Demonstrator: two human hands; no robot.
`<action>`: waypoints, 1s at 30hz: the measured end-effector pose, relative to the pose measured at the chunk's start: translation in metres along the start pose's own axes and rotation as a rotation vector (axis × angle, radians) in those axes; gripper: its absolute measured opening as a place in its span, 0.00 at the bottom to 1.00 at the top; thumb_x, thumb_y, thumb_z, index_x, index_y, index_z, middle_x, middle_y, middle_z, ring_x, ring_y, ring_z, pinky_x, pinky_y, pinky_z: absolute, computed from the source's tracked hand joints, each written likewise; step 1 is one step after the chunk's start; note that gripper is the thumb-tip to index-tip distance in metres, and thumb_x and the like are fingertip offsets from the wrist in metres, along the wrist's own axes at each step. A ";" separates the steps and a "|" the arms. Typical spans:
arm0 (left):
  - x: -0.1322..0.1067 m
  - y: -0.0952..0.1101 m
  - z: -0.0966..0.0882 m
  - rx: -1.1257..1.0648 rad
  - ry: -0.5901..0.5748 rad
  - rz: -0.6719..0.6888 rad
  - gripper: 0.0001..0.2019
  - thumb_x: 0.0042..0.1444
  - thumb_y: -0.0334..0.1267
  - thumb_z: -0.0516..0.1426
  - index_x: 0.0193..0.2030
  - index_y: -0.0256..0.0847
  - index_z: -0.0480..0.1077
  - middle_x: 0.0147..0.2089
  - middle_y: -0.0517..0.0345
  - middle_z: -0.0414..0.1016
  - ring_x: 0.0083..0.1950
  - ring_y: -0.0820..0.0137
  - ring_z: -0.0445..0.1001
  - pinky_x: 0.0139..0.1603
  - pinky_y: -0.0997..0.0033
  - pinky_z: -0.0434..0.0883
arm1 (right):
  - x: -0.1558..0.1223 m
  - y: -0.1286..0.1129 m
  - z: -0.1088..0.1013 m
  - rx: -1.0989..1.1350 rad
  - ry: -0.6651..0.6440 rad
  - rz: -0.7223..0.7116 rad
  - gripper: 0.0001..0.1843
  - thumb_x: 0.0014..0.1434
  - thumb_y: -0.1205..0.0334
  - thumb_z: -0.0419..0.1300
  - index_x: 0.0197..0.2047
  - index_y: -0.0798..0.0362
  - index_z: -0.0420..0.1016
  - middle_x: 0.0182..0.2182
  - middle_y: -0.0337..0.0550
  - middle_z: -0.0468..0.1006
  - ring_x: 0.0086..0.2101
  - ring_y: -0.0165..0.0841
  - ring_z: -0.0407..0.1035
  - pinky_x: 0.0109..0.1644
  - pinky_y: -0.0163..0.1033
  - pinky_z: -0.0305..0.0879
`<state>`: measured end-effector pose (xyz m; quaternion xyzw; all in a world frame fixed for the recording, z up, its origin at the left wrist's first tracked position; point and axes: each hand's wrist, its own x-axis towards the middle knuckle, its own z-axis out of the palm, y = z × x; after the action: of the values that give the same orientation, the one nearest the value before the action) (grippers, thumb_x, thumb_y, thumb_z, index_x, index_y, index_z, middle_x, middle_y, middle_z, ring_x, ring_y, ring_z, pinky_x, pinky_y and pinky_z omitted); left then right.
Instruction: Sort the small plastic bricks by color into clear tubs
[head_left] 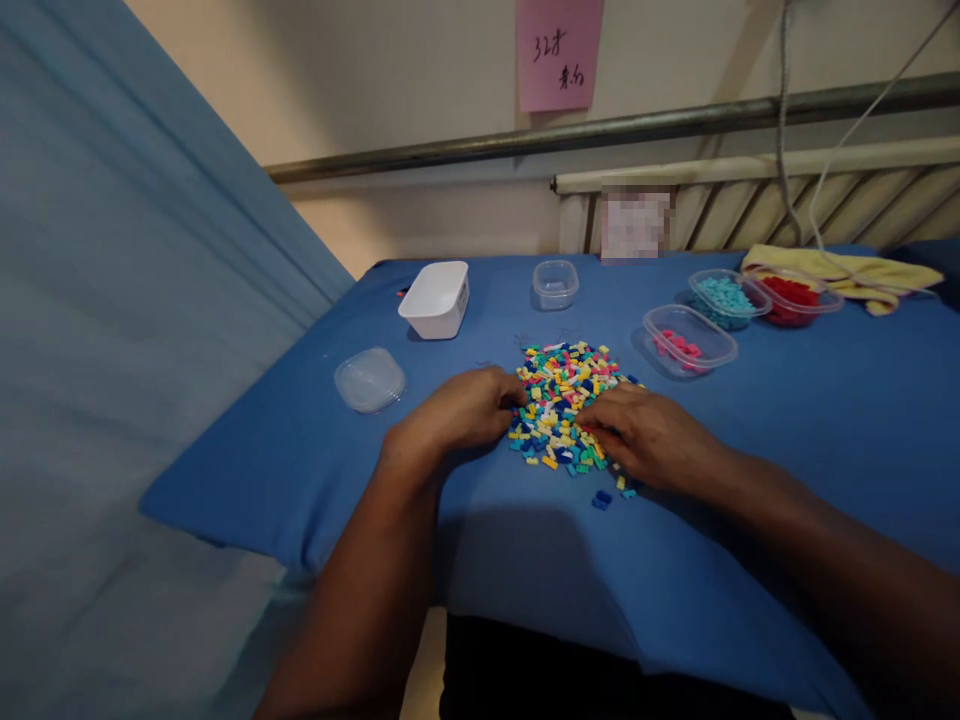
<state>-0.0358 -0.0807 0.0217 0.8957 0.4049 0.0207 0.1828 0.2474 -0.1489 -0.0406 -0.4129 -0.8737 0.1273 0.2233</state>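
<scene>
A heap of small plastic toy bricks (559,395) in yellow, blue, green, white and pink lies on the blue-covered table. My left hand (480,405) is at the heap's left edge, its fingers curled in and partly hidden; I cannot see what they hold. At the right side, my right hand (645,430) reaches into the bricks with fingertips drawn together. A bit of red shows by those fingertips, too small to tell whether it is gripped. A few loose bricks, among them dark blue ones (602,499), lie in front of the heap.
Clear tubs hold pink bricks (679,349), light blue bricks (724,297) and red bricks (791,296). Behind the heap stand a clear tub (556,287) and a white tub (436,302). A clear lid (370,381) lies left, a yellow cloth (832,270) back right. A curtain (112,300) hangs left.
</scene>
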 end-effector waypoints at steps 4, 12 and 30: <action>0.001 0.000 0.002 -0.006 0.000 0.046 0.14 0.59 0.30 0.60 0.46 0.46 0.85 0.45 0.57 0.86 0.44 0.64 0.79 0.43 0.68 0.71 | 0.000 0.002 0.001 0.002 -0.017 -0.033 0.09 0.75 0.64 0.60 0.47 0.49 0.84 0.42 0.47 0.87 0.45 0.43 0.79 0.53 0.49 0.71; 0.001 0.003 -0.003 -0.034 0.030 -0.070 0.07 0.58 0.32 0.59 0.40 0.43 0.79 0.37 0.57 0.81 0.33 0.67 0.73 0.33 0.68 0.63 | -0.003 -0.007 -0.003 0.043 0.041 0.030 0.05 0.73 0.65 0.60 0.47 0.49 0.78 0.42 0.47 0.85 0.42 0.42 0.77 0.49 0.48 0.70; 0.030 0.052 0.042 -1.088 0.181 0.050 0.16 0.57 0.47 0.71 0.40 0.36 0.76 0.33 0.60 0.74 0.32 0.75 0.68 0.34 0.74 0.65 | -0.002 -0.020 -0.002 0.467 0.488 0.191 0.06 0.70 0.63 0.66 0.48 0.47 0.84 0.41 0.42 0.88 0.39 0.37 0.82 0.45 0.42 0.78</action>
<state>0.0297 -0.1035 -0.0025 0.6760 0.3286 0.3080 0.5832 0.2362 -0.1629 -0.0311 -0.4488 -0.6994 0.2417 0.5010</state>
